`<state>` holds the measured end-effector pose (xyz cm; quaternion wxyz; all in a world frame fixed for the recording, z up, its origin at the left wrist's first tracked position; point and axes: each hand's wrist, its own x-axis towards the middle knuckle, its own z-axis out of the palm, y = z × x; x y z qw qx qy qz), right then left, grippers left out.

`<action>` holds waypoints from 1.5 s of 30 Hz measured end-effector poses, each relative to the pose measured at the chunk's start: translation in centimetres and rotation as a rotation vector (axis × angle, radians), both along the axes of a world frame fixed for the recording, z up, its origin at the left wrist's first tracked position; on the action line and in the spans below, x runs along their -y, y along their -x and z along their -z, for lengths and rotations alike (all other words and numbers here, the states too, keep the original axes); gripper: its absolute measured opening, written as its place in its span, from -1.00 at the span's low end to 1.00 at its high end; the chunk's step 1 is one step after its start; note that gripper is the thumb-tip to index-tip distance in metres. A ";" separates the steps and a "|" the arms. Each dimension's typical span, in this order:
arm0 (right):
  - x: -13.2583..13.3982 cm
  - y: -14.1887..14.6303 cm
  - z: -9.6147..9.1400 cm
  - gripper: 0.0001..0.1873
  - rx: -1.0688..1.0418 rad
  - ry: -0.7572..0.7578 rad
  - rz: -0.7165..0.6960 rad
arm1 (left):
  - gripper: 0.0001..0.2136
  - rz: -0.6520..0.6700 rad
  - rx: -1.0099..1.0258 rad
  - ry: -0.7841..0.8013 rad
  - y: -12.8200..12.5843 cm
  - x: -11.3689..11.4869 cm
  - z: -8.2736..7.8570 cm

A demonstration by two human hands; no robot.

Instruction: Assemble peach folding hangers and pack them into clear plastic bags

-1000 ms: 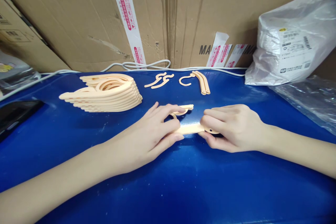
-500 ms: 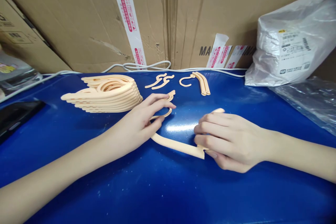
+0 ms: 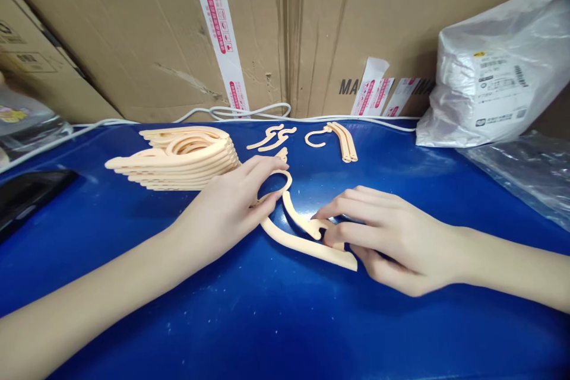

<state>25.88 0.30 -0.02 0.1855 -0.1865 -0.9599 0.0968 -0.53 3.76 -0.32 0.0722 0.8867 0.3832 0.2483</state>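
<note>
A cream plastic hanger [image 3: 307,245], with a ring-shaped hook at its upper part, lies on the blue table in front of me. My left hand [image 3: 236,199] is closed around its hook end, thumb and fingers on either side of the ring. In the fingers of my right hand [image 3: 392,237] is a curved cream hanger piece [image 3: 299,217], held just above the hanger's right arm. The tip of that piece points toward the hook. My right fingers cover its other end, so I cannot tell whether it touches the arm.
A stack of cream hangers [image 3: 191,169] sits at the left. Behind my hands lie small curved pieces [image 3: 278,139], a loose hook [image 3: 315,142] and slim arms [image 3: 345,145]. A white cable [image 3: 249,111] runs before cardboard boxes [image 3: 155,29]. A plastic-wrapped package [image 3: 485,83] stands right; a dark device [image 3: 33,199] lies left.
My right hand has swung the curved piece round to the left, so its length now shows beside the hanger's arm. My left hand has shifted slightly on the hook end.
</note>
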 end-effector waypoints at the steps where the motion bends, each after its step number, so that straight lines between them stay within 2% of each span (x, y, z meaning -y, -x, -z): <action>1: 0.1 0.0 0.0 -0.83 -0.016 0.006 -0.003 | -0.71 -0.005 -0.008 -0.003 -0.1 0.1 0.0; 6: 0.2 0.2 0.3 -0.71 -0.026 -0.113 0.013 | -0.77 -0.027 -0.034 0.001 -0.4 0.4 -0.2; 12: 0.5 0.2 0.3 -0.79 -0.043 -0.170 -0.005 | -0.81 -0.003 -0.057 -0.066 -0.2 0.3 0.1; 19: 0.5 0.3 0.3 -0.89 -0.045 -0.162 0.017 | -0.75 0.028 -0.034 -0.046 0.1 -0.1 0.4; 30: -0.3 0.1 0.4 -0.87 -0.090 -0.074 0.033 | -0.81 0.021 0.001 -0.001 -0.2 0.0 0.1; 32: -0.4 0.1 0.5 -0.84 -0.094 -0.055 0.033 | -0.81 0.016 0.008 0.020 -0.2 0.0 0.0; 35: -0.4 0.0 0.5 -0.62 -0.095 -0.053 0.054 | -0.81 0.010 0.021 0.053 -0.1 0.2 -0.1; 38: -0.3 -0.1 0.5 -0.49 -0.088 -0.096 0.055 | -0.83 0.009 0.036 0.072 -0.1 0.2 0.0; 45: -0.7 -0.3 0.9 -0.55 -0.004 -0.298 0.038 | -0.76 0.044 -0.007 0.012 -0.1 -0.4 0.0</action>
